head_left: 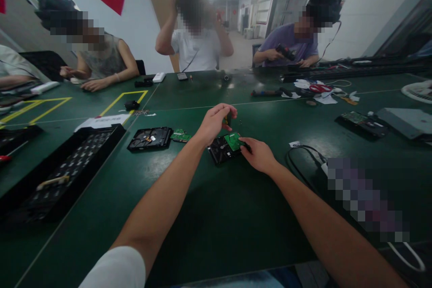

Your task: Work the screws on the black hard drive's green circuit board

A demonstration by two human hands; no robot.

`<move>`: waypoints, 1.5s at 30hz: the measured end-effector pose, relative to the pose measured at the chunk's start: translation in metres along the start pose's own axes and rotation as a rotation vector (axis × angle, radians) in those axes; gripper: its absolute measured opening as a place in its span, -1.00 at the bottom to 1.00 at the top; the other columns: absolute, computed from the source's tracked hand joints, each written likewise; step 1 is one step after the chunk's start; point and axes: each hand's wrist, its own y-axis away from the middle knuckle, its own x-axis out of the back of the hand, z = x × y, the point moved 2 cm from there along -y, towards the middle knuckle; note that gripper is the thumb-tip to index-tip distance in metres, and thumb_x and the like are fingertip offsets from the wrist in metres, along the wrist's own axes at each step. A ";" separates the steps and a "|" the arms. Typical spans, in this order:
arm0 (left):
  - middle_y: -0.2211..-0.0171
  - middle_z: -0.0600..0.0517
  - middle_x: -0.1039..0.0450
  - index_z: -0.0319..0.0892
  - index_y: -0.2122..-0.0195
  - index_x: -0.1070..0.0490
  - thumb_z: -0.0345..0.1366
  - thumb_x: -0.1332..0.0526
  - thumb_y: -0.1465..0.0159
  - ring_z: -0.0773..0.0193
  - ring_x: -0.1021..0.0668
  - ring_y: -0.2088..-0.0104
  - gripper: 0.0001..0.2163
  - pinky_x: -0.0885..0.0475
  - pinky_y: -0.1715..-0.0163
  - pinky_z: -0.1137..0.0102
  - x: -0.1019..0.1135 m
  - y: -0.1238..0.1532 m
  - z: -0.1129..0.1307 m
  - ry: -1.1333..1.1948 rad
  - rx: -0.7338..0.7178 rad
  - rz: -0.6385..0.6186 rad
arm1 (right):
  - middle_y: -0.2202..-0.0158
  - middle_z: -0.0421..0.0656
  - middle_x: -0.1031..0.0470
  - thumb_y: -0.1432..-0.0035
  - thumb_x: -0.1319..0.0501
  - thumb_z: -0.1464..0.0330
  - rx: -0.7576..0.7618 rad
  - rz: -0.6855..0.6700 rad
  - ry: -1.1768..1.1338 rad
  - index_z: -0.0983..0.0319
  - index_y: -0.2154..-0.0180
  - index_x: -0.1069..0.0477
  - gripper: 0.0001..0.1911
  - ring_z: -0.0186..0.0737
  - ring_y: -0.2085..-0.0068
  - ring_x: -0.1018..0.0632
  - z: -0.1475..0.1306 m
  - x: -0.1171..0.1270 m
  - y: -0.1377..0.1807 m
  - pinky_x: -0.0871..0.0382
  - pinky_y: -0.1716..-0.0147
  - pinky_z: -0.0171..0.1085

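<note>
A black hard drive (220, 150) lies on the green table in front of me, with a green circuit board (232, 141) over its right part. Above its far edge my left hand (215, 122) is curled round a small dark piece with a bit of yellow; its kind I cannot make out. My right hand (258, 155) pinches at the board's right edge, its fingers closed by a small dark thing that is partly hidden. Left of my left forearm lie another hard drive (150, 138) and loose green circuit boards (181, 135).
On the left stands a long black tray (67, 166) with a white paper (104, 121) behind it. To the right are a drive with its board (361, 124), a grey metal box (407, 122) and a black cable (305, 147). Several people sit across the table.
</note>
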 end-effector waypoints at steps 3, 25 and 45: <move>0.32 0.01 -0.46 -0.17 0.22 -0.55 -0.08 -0.28 -0.34 0.36 -0.48 0.38 -0.75 -0.42 0.54 0.54 0.002 -0.001 0.000 -0.128 -0.062 0.025 | -0.22 -0.07 -0.53 -0.42 -0.12 0.24 0.005 -0.003 -0.008 0.16 -0.25 -0.44 -0.57 -0.05 -0.04 -0.62 0.000 0.001 0.000 -0.47 -0.04 -0.13; 0.33 0.05 -0.43 -0.16 0.15 -0.55 -0.05 -0.37 -0.28 0.38 -0.47 0.37 -0.71 -0.44 0.48 0.54 0.002 0.000 -0.005 -0.182 -0.104 0.005 | -0.22 -0.08 -0.53 -0.43 -0.12 0.22 -0.001 0.003 -0.021 0.13 -0.25 -0.44 -0.57 -0.06 0.00 -0.62 -0.002 0.001 0.001 -0.48 0.00 -0.13; 0.33 0.02 -0.46 -0.19 0.19 -0.50 -0.04 -0.32 -0.33 0.38 -0.45 0.37 -0.71 -0.37 0.47 0.54 0.000 -0.002 -0.004 -0.163 -0.084 -0.013 | -0.21 -0.06 -0.53 -0.43 -0.12 0.23 0.013 0.010 0.003 0.16 -0.24 -0.44 -0.57 -0.07 0.04 -0.63 0.002 -0.002 -0.001 -0.48 0.05 -0.15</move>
